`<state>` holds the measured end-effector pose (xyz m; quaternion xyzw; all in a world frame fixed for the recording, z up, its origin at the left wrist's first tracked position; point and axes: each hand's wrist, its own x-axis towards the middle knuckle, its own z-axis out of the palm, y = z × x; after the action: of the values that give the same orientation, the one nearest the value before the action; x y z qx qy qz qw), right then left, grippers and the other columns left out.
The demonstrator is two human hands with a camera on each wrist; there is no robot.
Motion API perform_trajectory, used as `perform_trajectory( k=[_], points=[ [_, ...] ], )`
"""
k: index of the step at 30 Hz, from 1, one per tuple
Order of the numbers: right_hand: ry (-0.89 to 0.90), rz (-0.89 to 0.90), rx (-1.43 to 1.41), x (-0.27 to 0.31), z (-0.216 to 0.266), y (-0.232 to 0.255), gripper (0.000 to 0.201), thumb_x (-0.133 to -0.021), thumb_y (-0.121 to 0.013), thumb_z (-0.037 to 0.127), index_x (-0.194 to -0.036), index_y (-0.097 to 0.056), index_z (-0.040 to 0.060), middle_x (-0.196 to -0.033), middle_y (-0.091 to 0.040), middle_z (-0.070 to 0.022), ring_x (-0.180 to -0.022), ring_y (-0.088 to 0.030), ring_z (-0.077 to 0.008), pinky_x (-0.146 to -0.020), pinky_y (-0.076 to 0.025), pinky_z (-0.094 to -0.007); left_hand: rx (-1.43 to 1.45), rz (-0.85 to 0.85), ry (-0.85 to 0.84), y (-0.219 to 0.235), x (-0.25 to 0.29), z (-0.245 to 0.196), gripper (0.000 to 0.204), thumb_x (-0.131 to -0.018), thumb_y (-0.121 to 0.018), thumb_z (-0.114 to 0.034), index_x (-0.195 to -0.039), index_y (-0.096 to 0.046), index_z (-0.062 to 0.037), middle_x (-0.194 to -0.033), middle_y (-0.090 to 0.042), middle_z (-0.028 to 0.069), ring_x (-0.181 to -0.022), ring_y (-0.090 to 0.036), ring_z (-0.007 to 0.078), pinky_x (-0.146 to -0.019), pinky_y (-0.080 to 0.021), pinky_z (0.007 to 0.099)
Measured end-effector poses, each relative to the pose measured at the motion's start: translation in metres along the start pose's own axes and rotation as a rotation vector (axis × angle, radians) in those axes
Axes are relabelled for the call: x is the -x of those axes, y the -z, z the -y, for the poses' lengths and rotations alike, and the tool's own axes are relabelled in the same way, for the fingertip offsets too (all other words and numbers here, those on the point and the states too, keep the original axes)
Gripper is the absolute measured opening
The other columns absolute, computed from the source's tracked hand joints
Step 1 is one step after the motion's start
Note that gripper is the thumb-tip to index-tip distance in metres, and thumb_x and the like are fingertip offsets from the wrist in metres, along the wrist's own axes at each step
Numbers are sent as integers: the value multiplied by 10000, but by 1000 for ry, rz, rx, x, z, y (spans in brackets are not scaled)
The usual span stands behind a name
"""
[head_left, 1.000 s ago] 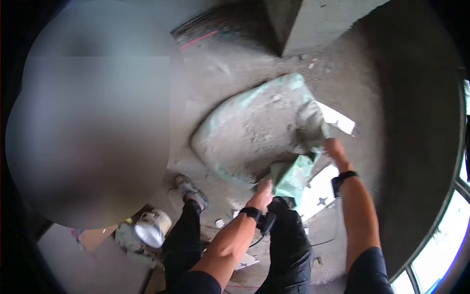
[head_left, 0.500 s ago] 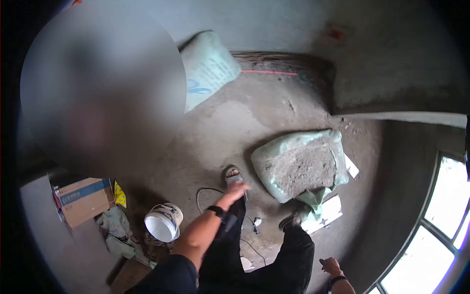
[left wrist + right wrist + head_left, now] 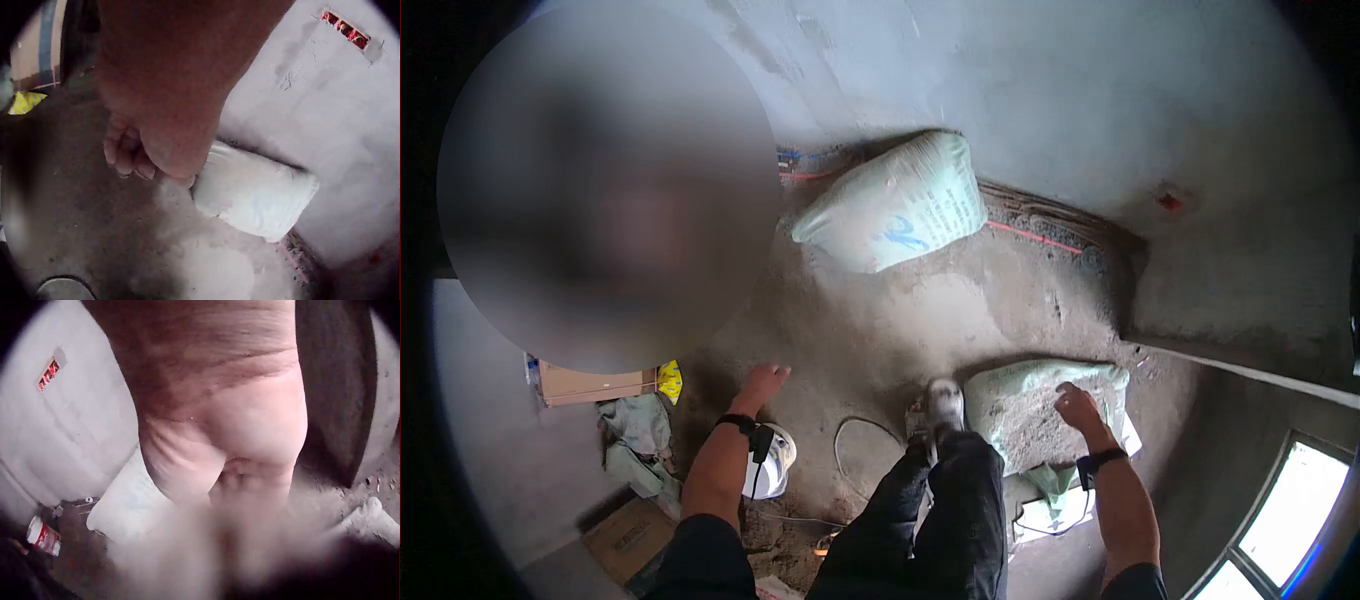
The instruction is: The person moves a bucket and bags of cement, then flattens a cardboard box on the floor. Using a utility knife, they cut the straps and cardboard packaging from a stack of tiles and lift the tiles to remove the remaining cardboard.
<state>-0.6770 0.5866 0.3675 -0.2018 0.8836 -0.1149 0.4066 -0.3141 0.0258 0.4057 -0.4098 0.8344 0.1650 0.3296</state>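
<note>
My left hand (image 3: 762, 387) hangs in the air over the floor, above a white bucket (image 3: 774, 466). Its fingers are loosely bent around nothing, as the left wrist view also shows. The right hand (image 3: 1082, 407) overlaps an opened pale green sack (image 3: 1040, 378) in the head view, with bent fingers and nothing visible in them. Grey, crumbly material (image 3: 1012, 424) fills that sack. Against the wall ahead lies a full, closed sack (image 3: 930, 205) with printed lettering, also showing in the left wrist view (image 3: 253, 194). Blur hides the right fingertips in the right wrist view.
A cable (image 3: 842, 445) loops on the floor near my feet. White board pieces (image 3: 1050, 518) lie beside the opened sack. To the left are a cardboard box (image 3: 595, 387), a yellow packet (image 3: 670, 381) and crumpled sacking (image 3: 638, 425). A window (image 3: 1290, 500) is at right; blur covers the upper left.
Both hands were at the opened sack's edge and have come away from it. My body and view have turned toward the wall, bringing the full sack into view.
</note>
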Motion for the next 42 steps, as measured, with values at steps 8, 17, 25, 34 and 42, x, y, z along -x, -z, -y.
perform_trajectory(
  k=[8, 17, 25, 34, 42],
  points=[
    [112, 46, 36, -219, 86, 87, 419, -825, -579, 370, -1125, -599, 79, -1082, -645, -195, -1038, -602, -371, -885, -475, -448, 137, -203, -67, 90, -139, -49, 331, -835, -642, -233, -1085, -555, -34, -1031, -641, 181, -990, -600, 364, -839, -474, 428],
    [165, -45, -115, -376, 168, 135, 538, -802, -652, 440, -1123, -586, 13, -1045, -643, -225, -1015, -606, -365, -872, -467, -440, -118, -170, -19, 128, -261, -62, 567, -780, -714, -299, -1245, -529, -35, -1194, -594, 158, -1079, -581, 324, -901, -486, 419],
    [164, -208, -194, -503, 270, 145, 792, -791, -606, 618, -1195, -522, -58, -1174, -568, -279, -1114, -553, -376, -929, -431, -454, -312, -221, -84, 106, -411, -45, 632, -727, -778, -284, -1226, -521, 6, -1211, -560, 187, -1173, -514, 318, -978, -443, 396],
    [-31, -265, -261, -615, 307, 114, 923, -733, -622, 705, -1208, -542, -83, -1190, -571, -265, -1132, -555, -362, -931, -444, -432, -530, -137, -399, 50, -559, -9, 403, -628, -828, -336, -881, -694, -52, -968, -667, 133, -966, -628, 247, -799, -493, 362],
    [-10, -438, 188, -601, 310, 120, 628, -874, -482, 612, -1056, -640, 31, -1024, -658, -185, -953, -619, -367, -808, -485, -458, -822, -130, -701, 80, -532, -31, 353, -704, -758, -403, -715, -700, -55, -708, -663, 130, -739, -668, 263, -647, -496, 387]
  ],
)
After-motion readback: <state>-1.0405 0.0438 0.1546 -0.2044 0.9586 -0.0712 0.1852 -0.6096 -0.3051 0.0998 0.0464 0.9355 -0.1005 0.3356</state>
